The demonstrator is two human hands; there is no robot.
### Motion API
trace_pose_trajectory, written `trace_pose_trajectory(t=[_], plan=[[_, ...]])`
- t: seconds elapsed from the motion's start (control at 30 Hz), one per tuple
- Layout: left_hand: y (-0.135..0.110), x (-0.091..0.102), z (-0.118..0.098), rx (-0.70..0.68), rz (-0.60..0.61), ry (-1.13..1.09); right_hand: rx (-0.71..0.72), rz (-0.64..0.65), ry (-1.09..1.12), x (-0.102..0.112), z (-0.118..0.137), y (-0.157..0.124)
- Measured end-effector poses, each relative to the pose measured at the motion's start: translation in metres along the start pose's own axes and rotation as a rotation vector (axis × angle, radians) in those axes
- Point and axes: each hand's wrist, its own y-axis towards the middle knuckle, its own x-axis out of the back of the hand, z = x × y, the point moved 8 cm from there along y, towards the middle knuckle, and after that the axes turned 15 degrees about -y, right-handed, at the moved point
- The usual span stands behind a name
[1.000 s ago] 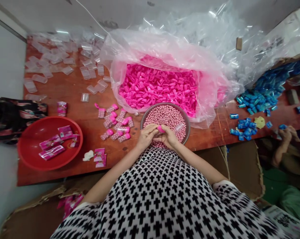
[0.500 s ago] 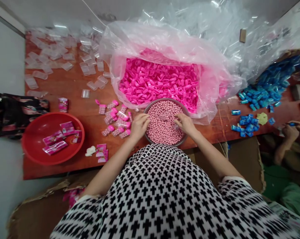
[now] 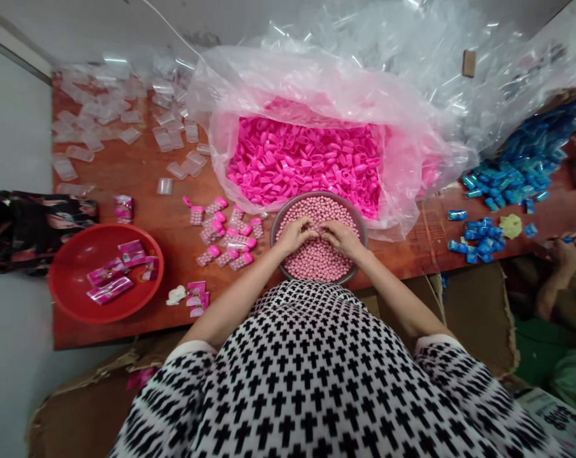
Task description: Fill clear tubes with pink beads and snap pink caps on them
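A grey bowl point(image 3: 363, 224) filled with small pink balls point(image 3: 316, 262) sits against the table's front edge. Over the balls, my left hand point(image 3: 296, 235) and my right hand point(image 3: 340, 238) meet with curled fingers, their tips close together. Whatever lies between the fingertips is too small and hidden to make out. Left of the bowl lie several clear containers point(image 3: 240, 242) full of pink balls, with bright pink caps. Behind the bowl, an open plastic bag point(image 3: 397, 191) holds a heap of bright pink caps point(image 3: 307, 156).
Clear empty containers point(image 3: 163, 137) are scattered at the back left. A red basin point(image 3: 77, 299) holds several pink packets point(image 3: 109, 289); more packets point(image 3: 196, 294) lie beside a white scrap point(image 3: 176, 294). Blue items point(image 3: 483, 238) lie right, near another person's hands point(image 3: 567, 251).
Both my hands have moved inward from the bowl's sides and now meet over its middle. The clear container seen among the balls earlier is now hidden. The view has shifted slightly.
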Motion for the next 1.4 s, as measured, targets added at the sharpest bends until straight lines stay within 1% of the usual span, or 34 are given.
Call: trace_pose_trajectory(t=[0.1,0.17,0.23,0.3,0.4,0.43,0.5,0.57,0.63,0.67,0.73,0.8,0.9,0.97,1.17,1.27,1.33,1.4], plan=[[-0.003,0.005,-0.004,0.03,0.007,-0.218,0.093,0.069,0.014,0.007,0.012,0.005],[-0.004,0.006,-0.01,0.035,0.004,-0.269,0.122,0.118,0.007,0.01,0.019,0.007],[-0.005,0.007,-0.018,0.001,0.008,-0.24,0.121,0.146,0.001,0.013,0.024,0.007],[-0.006,0.008,-0.027,-0.051,0.01,-0.162,0.099,0.166,-0.013,0.016,0.026,0.004],[-0.011,0.015,-0.036,-0.094,-0.026,-0.079,0.085,0.223,-0.059,0.022,0.024,0.002],[-0.013,0.018,-0.037,-0.09,-0.047,-0.076,0.079,0.223,-0.079,0.026,0.022,0.005],[-0.017,0.022,-0.036,-0.058,-0.09,-0.099,0.035,0.147,-0.141,0.041,0.013,0.019],[-0.02,0.023,-0.035,-0.011,-0.122,-0.16,-0.051,0.026,-0.264,0.062,0.0,0.042],[-0.024,0.022,-0.034,0.021,-0.141,-0.276,-0.16,-0.044,-0.456,0.081,-0.014,0.066],[-0.025,0.023,-0.034,0.031,-0.153,-0.337,-0.222,-0.054,-0.568,0.089,-0.021,0.078],[-0.027,0.025,-0.033,0.047,-0.194,-0.421,-0.322,-0.033,-0.777,0.101,-0.032,0.097],[-0.029,0.029,-0.03,0.064,-0.236,-0.448,-0.359,0.029,-0.929,0.104,-0.039,0.111],[-0.03,0.032,-0.025,0.097,-0.277,-0.446,-0.328,0.12,-1.055,0.099,-0.046,0.122],[-0.029,0.033,-0.022,0.121,-0.298,-0.45,-0.28,0.142,-1.094,0.096,-0.049,0.124],[-0.019,0.027,-0.023,0.152,-0.288,-0.556,-0.038,0.212,-1.133,0.085,-0.053,0.117],[-0.015,0.024,-0.025,0.147,-0.287,-0.574,0.05,0.261,-1.144,0.082,-0.056,0.116],[-0.015,0.023,-0.027,0.13,-0.3,-0.576,0.082,0.29,-1.127,0.081,-0.058,0.117],[-0.017,0.024,-0.029,0.11,-0.324,-0.585,0.061,0.284,-1.078,0.086,-0.061,0.12]])
